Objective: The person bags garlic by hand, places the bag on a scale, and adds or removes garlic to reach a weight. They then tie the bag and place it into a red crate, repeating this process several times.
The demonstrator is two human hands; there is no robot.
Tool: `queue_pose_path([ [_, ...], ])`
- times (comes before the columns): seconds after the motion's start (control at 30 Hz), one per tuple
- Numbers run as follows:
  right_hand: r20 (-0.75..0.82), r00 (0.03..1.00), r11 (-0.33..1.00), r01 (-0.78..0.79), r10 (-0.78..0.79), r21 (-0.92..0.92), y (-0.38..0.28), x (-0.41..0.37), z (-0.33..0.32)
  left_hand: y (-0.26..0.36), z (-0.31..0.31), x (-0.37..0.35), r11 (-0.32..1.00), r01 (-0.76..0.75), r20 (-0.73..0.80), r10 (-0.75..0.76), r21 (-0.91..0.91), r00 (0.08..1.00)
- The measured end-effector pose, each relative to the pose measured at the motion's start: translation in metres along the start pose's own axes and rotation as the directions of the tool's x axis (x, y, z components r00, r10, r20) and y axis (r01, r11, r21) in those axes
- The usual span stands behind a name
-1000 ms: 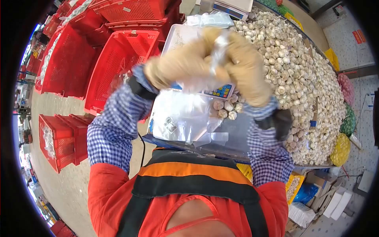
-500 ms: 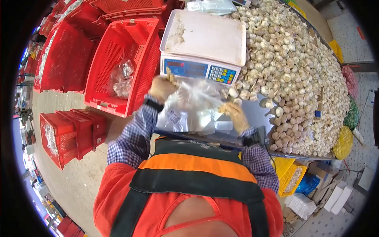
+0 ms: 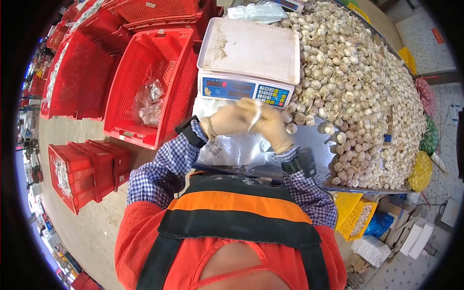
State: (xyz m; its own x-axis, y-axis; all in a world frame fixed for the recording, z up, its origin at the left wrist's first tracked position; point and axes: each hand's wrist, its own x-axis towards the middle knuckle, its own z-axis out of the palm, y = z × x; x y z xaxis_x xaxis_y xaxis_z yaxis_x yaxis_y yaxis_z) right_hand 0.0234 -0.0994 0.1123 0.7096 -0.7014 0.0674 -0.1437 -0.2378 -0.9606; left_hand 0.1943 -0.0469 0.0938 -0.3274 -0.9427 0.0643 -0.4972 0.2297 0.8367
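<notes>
Both gloved hands meet just in front of the weighing scale point(image 3: 249, 50). My left hand point(image 3: 224, 122) is closed, its fingers against those of my right hand point(image 3: 274, 126), which is closed too. A whitish twisted strip of a clear plastic bag point(image 3: 256, 115) shows between them; the rest of that bag is mostly hidden by the hands. Below, clear plastic bags point(image 3: 232, 151) lie on the metal tabletop, one with a printed label. To the right of my right hand, a few loose garlic bulbs point(image 3: 299, 119) lie at the edge of a large garlic heap point(image 3: 353, 82).
A red crate point(image 3: 121, 92) with filled clear bags point(image 3: 150, 104) inside stands left of the scale. More red crates point(image 3: 87, 169) are stacked on the floor at left. Folded plastic bags point(image 3: 258, 13) lie behind the scale. Yellow crates point(image 3: 355, 217) stand below the table at right.
My hands were apart, stretching the plastic bag between them. Now they have come together, my left moving right and down, my right moving left and up.
</notes>
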Motion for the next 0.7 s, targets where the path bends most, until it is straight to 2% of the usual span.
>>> queue_pose_path([
  [0.03, -0.099, 0.982, 0.91, -0.105, 0.158, 0.402, 0.006, 0.003, -0.001, -0.012, -0.004, 0.001, 1.0, -0.003, -0.004, 0.003, 0.001, 1.0],
  [0.07, 0.035, 0.953, 0.802, -0.272, 0.3, 0.532, 0.015, 0.001, -0.018, -0.031, -0.011, 0.0, 0.594, 0.016, -0.102, -0.165, -0.804, 0.981],
  [0.1, 0.029, 0.951, 0.797, -0.274, 0.307, 0.539, 0.022, -0.005, -0.015, -0.046, -0.012, -0.002, -0.285, -0.116, -0.013, -0.341, -0.952, 0.94],
  [0.13, 0.093, 0.914, 0.768, -0.385, 0.396, 0.511, 0.021, -0.012, -0.012, -0.043, -0.006, -0.006, -0.394, -0.123, 0.026, -0.351, -0.911, 0.936],
  [0.17, 0.154, 0.87, 0.74, -0.482, 0.469, 0.47, 0.02, -0.014, -0.011, -0.028, -0.014, -0.008, -0.392, -0.119, 0.025, -0.344, -0.912, 0.939],
  [0.2, 0.147, 0.874, 0.747, -0.475, 0.464, 0.466, 0.024, -0.018, -0.012, -0.011, -0.026, -0.01, -0.223, -0.082, 0.023, -0.428, -0.971, 0.903],
  [0.23, 0.144, 0.928, 0.869, -0.371, 0.343, 0.328, 0.037, -0.035, -0.007, 0.002, -0.032, -0.017, -0.063, -0.019, 0.016, -0.52, -0.998, 0.854],
  [0.27, 0.162, 0.962, 0.951, -0.248, 0.22, 0.185, 0.048, -0.054, 0.0, -0.013, -0.051, -0.02, 0.173, -0.071, -0.16, -0.583, -0.982, 0.797],
  [0.3, 0.202, 0.975, 0.994, -0.101, 0.091, 0.038, 0.053, -0.066, 0.002, -0.033, -0.064, -0.031, -0.017, -0.092, -0.067, -0.564, -0.996, 0.823],
  [0.33, 0.267, 0.956, 0.987, -0.142, 0.117, 0.074, 0.045, -0.064, -0.002, -0.034, -0.064, -0.045, 0.112, -0.08, -0.129, -0.55, -0.99, 0.825],
  [0.37, 0.255, 0.961, 0.989, -0.131, 0.108, 0.075, 0.033, -0.054, -0.003, -0.03, -0.064, -0.058, 0.25, -0.059, -0.185, -0.52, -0.966, 0.834],
  [0.43, 0.141, 0.99, 0.995, -0.03, 0.016, 0.1, 0.007, -0.049, -0.001, 0.014, -0.082, -0.083, 0.397, 0.016, -0.227, -0.557, -0.918, 0.799],
  [0.5, 0.158, 0.983, 0.985, -0.117, 0.097, 0.125, 0.004, -0.051, -0.008, 0.032, -0.118, -0.109, 0.524, -0.142, -0.473, -0.576, -0.84, 0.667],
  [0.53, 0.073, 0.985, 0.968, -0.17, 0.159, 0.183, 0.009, -0.052, -0.011, 0.03, -0.138, -0.12, 0.727, -0.155, -0.667, -0.494, -0.669, 0.557],
  [0.57, -0.01, 0.976, 0.947, -0.207, 0.216, 0.247, 0.016, -0.051, -0.012, 0.01, -0.173, -0.139, 0.752, -0.209, -0.723, -0.456, -0.625, 0.519],
  [0.6, -0.064, 0.967, 0.956, -0.231, 0.246, 0.182, 0.04, -0.055, -0.015, 0.03, -0.172, -0.119, 0.965, 0.017, -0.941, -0.26, -0.263, 0.218],
  [0.63, -0.066, 0.967, 0.954, -0.231, 0.247, 0.192, 0.059, -0.061, -0.016, -0.011, -0.228, -0.169, 0.843, -0.028, -0.746, -0.459, -0.537, 0.483],
  [0.67, -0.06, 0.953, 0.953, -0.293, 0.298, 0.075, 0.075, -0.067, -0.018, -0.028, -0.247, -0.182, 0.897, 0.221, -0.825, -0.44, -0.383, 0.354],
  [0.7, -0.064, 0.935, 0.935, -0.351, 0.348, -0.045, 0.085, -0.07, -0.019, -0.044, -0.253, -0.185, 0.899, 0.221, -0.824, -0.436, -0.379, 0.361],
])
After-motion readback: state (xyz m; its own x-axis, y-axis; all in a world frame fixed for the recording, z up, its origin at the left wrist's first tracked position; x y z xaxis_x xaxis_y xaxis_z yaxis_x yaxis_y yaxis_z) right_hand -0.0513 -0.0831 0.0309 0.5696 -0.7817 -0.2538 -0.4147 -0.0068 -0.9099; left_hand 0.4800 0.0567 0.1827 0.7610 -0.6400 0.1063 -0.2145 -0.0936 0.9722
